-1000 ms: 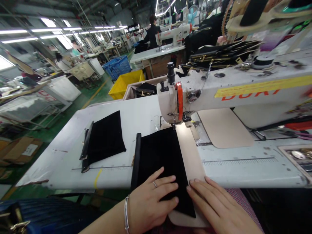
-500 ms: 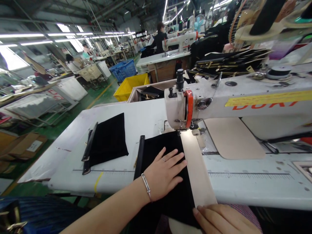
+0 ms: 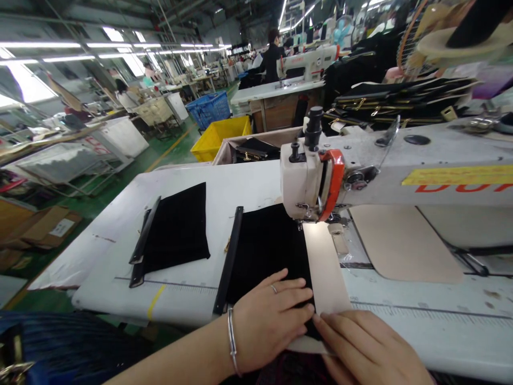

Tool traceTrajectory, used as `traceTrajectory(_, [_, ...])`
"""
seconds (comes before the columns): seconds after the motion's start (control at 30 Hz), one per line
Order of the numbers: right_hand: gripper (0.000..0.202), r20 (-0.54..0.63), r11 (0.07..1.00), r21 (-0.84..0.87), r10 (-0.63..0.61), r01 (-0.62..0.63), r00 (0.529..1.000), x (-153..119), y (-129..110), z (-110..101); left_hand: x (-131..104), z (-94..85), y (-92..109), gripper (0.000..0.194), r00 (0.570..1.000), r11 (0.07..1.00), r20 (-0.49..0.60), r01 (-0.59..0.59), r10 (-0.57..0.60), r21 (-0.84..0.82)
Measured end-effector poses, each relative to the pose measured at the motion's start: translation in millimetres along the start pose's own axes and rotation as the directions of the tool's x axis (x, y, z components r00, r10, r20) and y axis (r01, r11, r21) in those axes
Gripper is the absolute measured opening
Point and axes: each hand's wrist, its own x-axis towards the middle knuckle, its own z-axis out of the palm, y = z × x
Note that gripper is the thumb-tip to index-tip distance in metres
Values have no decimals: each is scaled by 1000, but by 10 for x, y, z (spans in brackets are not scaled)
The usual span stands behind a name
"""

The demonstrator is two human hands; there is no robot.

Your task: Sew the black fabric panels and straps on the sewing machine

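A black fabric piece [image 3: 264,251] with a dark strip and zipper along its left side lies under the head of the sewing machine [image 3: 304,182]. Beneath its right edge a beige panel [image 3: 328,272] shows. My left hand [image 3: 272,315], with a ring and a bracelet, rests flat on the black fabric, fingers spread. At the near end, my right hand [image 3: 368,342] pinches the edge of the beige panel and black fabric; its thumb is mostly hidden underneath.
Another black piece [image 3: 176,227] lies on the left of the white table [image 3: 256,179]. A beige panel [image 3: 404,240] sits under the machine arm. Beyond are a yellow bin [image 3: 220,136], a blue basket [image 3: 208,109], stacked black pieces [image 3: 401,101] and a person [image 3: 272,59].
The black fabric and beige panel have moved further under the machine head. My left hand has slid nearer to the fabric's near end, and my right hand is closer to it.
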Motion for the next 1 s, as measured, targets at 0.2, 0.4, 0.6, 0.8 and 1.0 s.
traceTrajectory(0.2, [22, -10, 998, 61, 21, -20, 1000, 139, 85, 38, -91, 128, -22, 21, 991, 999, -132, -33, 31, -14])
traceTrajectory(0.4, [24, 61, 997, 71, 40, -44, 997, 228, 184, 65, 27, 113, -196, 23, 988, 997, -137, -68, 71, 28])
traceTrajectory(0.6, [27, 102, 994, 49, 89, -95, 991, 303, 305, 92, 165, 103, -334, 22, 987, 995, -147, -59, 70, 80])
traceTrajectory(0.8, [27, 137, 993, 8, 116, -118, 984, 421, 438, 108, 292, 72, -504, 24, 993, 990, -98, -54, 67, 131])
traceTrajectory(1.0, [30, 158, 994, -37, 111, -106, 981, 569, 590, 135, 413, 82, -673, 25, 992, 988, -102, -53, 68, 146])
